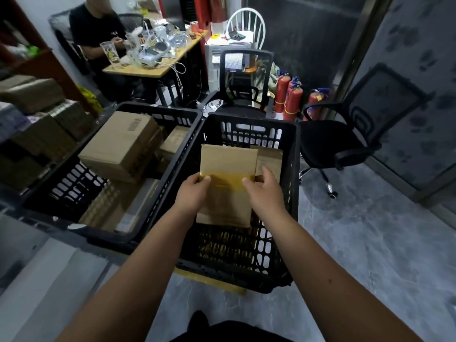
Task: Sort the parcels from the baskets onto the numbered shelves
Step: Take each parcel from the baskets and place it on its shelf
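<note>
Head view showed us holding a flat cardboard parcel (225, 186) over the right basket (293, 169), its long axis running near to far. Our left hand (191, 193) and right hand (265, 193) pinched its side edges, equally near. We couldn't make out its label or the shelf numbers.

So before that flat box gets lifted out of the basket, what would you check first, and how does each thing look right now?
1. Left hand grips the flat parcel: ok, thumb on top at its left edge.
2. Right hand grips it too: ok, thumb on top, near the right edge.
3. Way up out of the right basket: ok, nothing lies over the parcel.
4. Second parcel behind it stays put: cannot tell, right fingers reach close to it.
5. Shelf number on the parcel: cannot tell, no label readable.
</note>
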Demonstrator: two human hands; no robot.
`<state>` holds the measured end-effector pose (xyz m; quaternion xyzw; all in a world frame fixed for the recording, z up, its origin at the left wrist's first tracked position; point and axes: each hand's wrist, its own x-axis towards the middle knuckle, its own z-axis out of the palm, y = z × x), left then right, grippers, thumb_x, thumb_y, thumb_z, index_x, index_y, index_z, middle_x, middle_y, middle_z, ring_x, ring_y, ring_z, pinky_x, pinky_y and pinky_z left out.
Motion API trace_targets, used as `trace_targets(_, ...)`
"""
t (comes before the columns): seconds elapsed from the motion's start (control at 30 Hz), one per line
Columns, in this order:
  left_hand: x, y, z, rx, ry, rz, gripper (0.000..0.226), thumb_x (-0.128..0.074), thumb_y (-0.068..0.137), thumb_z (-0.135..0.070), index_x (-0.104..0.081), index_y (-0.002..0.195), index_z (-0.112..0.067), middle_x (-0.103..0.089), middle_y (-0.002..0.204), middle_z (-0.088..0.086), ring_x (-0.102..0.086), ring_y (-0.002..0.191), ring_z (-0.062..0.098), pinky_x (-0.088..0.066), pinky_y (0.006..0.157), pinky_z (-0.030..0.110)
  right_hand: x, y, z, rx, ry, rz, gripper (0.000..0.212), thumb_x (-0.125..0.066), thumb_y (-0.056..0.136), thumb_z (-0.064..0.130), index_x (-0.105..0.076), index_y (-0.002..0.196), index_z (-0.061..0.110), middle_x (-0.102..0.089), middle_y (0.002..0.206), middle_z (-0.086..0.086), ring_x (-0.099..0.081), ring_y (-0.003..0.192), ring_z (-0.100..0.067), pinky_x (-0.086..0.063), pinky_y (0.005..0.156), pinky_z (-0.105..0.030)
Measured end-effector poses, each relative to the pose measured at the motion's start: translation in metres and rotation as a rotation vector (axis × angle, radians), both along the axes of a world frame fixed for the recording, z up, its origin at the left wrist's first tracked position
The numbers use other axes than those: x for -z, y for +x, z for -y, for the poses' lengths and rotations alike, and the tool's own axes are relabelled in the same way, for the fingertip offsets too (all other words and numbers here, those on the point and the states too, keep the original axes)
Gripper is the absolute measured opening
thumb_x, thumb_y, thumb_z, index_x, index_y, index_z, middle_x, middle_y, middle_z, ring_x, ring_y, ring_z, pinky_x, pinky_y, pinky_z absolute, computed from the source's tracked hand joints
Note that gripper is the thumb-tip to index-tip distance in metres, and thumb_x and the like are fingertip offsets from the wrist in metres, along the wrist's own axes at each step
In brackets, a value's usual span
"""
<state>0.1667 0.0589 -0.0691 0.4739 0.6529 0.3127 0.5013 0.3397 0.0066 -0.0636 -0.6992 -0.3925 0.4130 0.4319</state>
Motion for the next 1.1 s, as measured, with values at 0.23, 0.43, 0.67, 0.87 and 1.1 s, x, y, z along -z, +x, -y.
trace_targets(0.23, -0.009, -0.010, -0.025, -0.122, -0.014, 0.322, 0.031, -0.048, 0.109, -0.047, -0.066, 0.125, -0.028, -0.067, 0.125, -0.001, -0.062, 0.117, 0.019, -0.050, 0.104, 0.043, -0.012, 0.004, -0.029, 0.290, 0.076, -0.423, 0.043, -0.049, 0.110, 0.030, -0.050, 0.154, 0.029, -0.062, 0.138, 0.004, -0.062, 0.123, -0.019, -0.056, 0.102, -0.053)
trace_targets(0.43, 0.002, -0.011, -0.036, -0.067, -0.150, 0.430, 0.024, -0.043, 0.110, -0.049, -0.060, 0.109, -0.032, -0.064, 0.120, 0.001, -0.063, 0.113, 0.020, -0.056, 0.096, 0.040, -0.011, 0.002, -0.030, 0.333, 0.000, -0.358, 0.033, -0.046, 0.111, 0.041, -0.073, 0.093, 0.032, -0.074, 0.101, 0.003, -0.070, 0.103, -0.022, -0.061, 0.092, -0.049)
trace_targets(0.67, 0.017, -0.023, -0.039, 0.018, -0.263, 0.422, 0.051, -0.038, 0.107, -0.062, -0.074, 0.117, -0.029, -0.078, 0.116, 0.002, -0.072, 0.110, 0.023, -0.057, 0.100, 0.046, 0.002, -0.003, -0.024, 0.329, -0.094, -0.314, 0.031, -0.046, 0.110, 0.046, -0.069, 0.095, 0.032, -0.073, 0.111, -0.002, -0.070, 0.107, -0.027, -0.056, 0.100, -0.055)
trace_targets(0.87, 0.021, -0.029, -0.037, 0.118, -0.343, 0.456, 0.038, -0.062, 0.100, -0.047, -0.082, 0.108, -0.016, -0.079, 0.109, 0.013, -0.075, 0.105, 0.034, -0.056, 0.103, 0.055, 0.019, 0.002, -0.022, 0.313, -0.169, -0.331, 0.043, -0.058, 0.102, 0.051, -0.079, 0.103, 0.013, -0.081, 0.097, -0.009, -0.076, 0.099, -0.034, -0.057, 0.099, -0.052)
trace_targets(1.1, 0.023, -0.040, -0.040, 0.098, -0.219, 0.478, 0.032, -0.055, 0.098, -0.035, -0.076, 0.121, -0.041, -0.075, 0.125, 0.001, -0.066, 0.121, 0.030, -0.053, 0.104, 0.058, 0.011, 0.008, -0.017, 0.286, -0.037, -0.396, 0.023, -0.057, 0.103, 0.019, -0.074, 0.117, 0.013, -0.079, 0.105, -0.013, -0.074, 0.106, -0.038, -0.057, 0.093, -0.055)
